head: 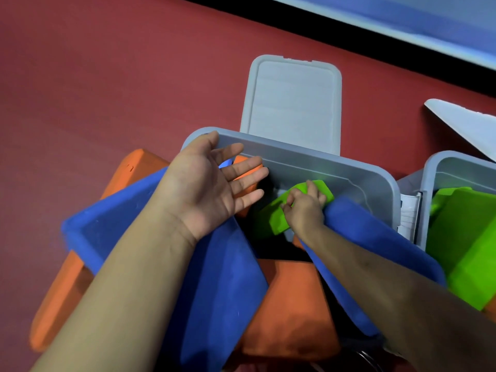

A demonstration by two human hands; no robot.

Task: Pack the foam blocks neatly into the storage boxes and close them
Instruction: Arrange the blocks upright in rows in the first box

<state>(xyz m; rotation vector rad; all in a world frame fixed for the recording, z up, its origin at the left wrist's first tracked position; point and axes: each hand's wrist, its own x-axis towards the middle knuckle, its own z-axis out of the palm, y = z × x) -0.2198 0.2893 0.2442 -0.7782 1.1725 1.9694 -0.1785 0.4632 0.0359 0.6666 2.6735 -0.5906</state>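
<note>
Forearms fill the foreground. At six o'clock orange and blue foam blocks (225, 277) jut untidily from the grey storage box (308, 162). Toward three o'clock the right hand (304, 208) grips a green block (281, 210) inside it; the left hand (209, 183) hovers flat, fingers spread. Its lid (292, 103) lies off at twelve o'clock. Packing looks half done; closing remains.

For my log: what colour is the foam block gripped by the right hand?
Bright green foam block, gripped by the right hand; head view.
</note>
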